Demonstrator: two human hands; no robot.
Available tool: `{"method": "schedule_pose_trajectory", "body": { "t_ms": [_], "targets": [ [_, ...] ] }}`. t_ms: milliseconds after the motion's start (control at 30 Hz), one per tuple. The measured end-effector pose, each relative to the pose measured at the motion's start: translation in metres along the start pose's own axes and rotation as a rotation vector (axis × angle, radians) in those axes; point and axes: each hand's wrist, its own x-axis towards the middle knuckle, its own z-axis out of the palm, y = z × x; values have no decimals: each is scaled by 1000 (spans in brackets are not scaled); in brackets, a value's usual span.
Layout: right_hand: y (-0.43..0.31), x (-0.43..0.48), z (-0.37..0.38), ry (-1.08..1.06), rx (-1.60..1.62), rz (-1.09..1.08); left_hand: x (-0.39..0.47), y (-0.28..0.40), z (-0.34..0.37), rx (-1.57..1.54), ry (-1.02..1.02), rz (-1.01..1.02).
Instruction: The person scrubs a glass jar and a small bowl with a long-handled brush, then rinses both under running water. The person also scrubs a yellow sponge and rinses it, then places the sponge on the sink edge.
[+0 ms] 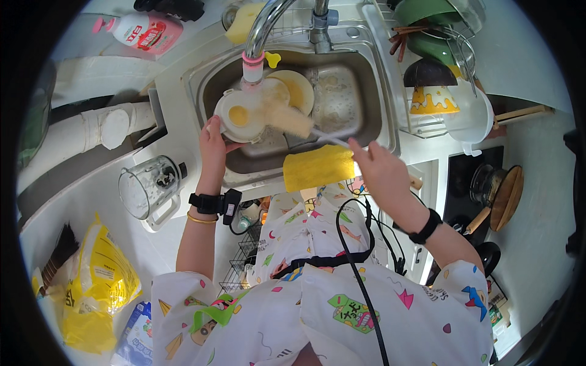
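Observation:
My left hand [214,137] grips the left rim of a round white plastic lid-like piece [229,128] with a yellow disc at its middle, tilted over the sink. A long-handled brush [293,121] with tan bristles, blurred by motion, is in my right hand [384,169], its pale handle between the fingers. The bristles overlap the right side of the white piece; whether they touch it I cannot tell. Behind it, a cream and yellow plate [304,91] is partly hidden in the stainless steel sink [352,96]. Above the piece hangs the chrome faucet [255,39] with a pink-ringed nozzle.
A yellow cloth [318,168] drapes over the sink's front edge. A glass blender jug [151,187] lies on the left counter. The dish rack [423,132] at right holds bowls and a white colander [471,114]. A pink pump bottle [146,33] lies at back left. Black cables [355,256] hang before me.

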Motion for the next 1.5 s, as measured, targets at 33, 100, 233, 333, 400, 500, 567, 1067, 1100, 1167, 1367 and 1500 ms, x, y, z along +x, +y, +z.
{"method": "schedule_pose_trajectory", "body": {
  "t_ms": [33,100,233,333,400,500,567,1067,1100,1167,1367,1500],
  "targets": [
    [-2,1,-2,-23,4,-80,1,1,-2,6,10,22],
    [-5,2,-5,-30,-10,-38,-1,0,-3,4,32,18],
    [-9,7,-10,-8,-44,-41,-4,-1,1,16,56,51],
    [-11,12,-11,-37,-91,-111,-8,2,6,29,69,69],
    [-11,18,-8,-14,-139,-15,-10,3,9,21,84,38],
    [-12,31,4,-35,-126,57,-11,0,8,20,157,46],
    [-16,47,19,-96,-97,100,-11,-4,3,32,246,128],
    [-79,160,-12,-298,-409,-60,-31,-62,-38,378,275,205],
    [-80,160,-11,-287,-432,-55,-33,-61,-37,278,271,194],
    [-84,165,-2,-353,-469,-124,-37,-59,-31,66,271,97],
    [-83,175,2,-314,-367,-124,-34,-51,-26,-94,242,25],
    [-92,171,-5,-300,-420,-118,-27,-53,-30,-94,225,-99]
  ]
}}
